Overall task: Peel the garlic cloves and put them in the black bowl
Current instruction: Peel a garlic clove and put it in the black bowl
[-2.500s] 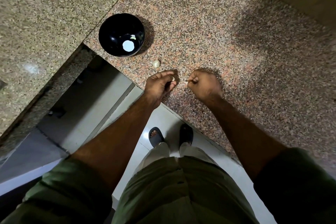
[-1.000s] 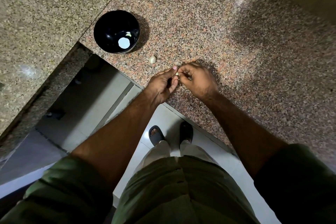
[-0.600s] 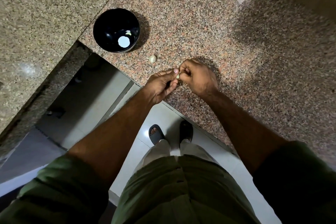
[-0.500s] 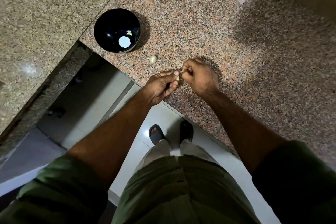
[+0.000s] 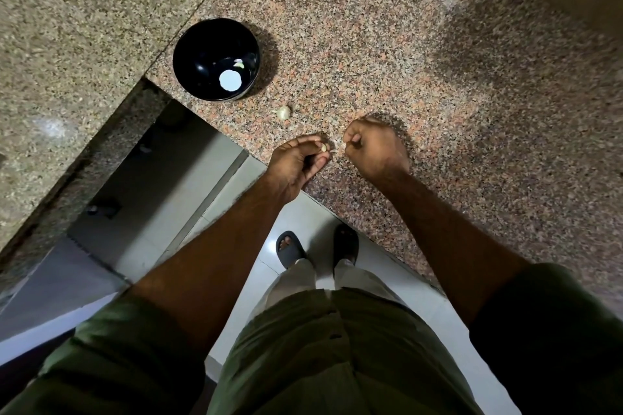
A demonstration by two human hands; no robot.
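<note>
I see my left hand (image 5: pixel 296 163) pinching a garlic clove (image 5: pixel 323 147) at its fingertips, just above the granite counter (image 5: pixel 438 77) near its front edge. My right hand (image 5: pixel 372 148) is curled tight beside it, apart; whether it grips peel I cannot tell. Another clove (image 5: pixel 284 112) lies between the hands and the black bowl (image 5: pixel 202 44) at the counter's inner corner.

Bowl (image 5: pixel 215 59) on counter (image 5: pixel 387 44), loose clove (image 5: pixel 284 112) between bowl and hands
</note>
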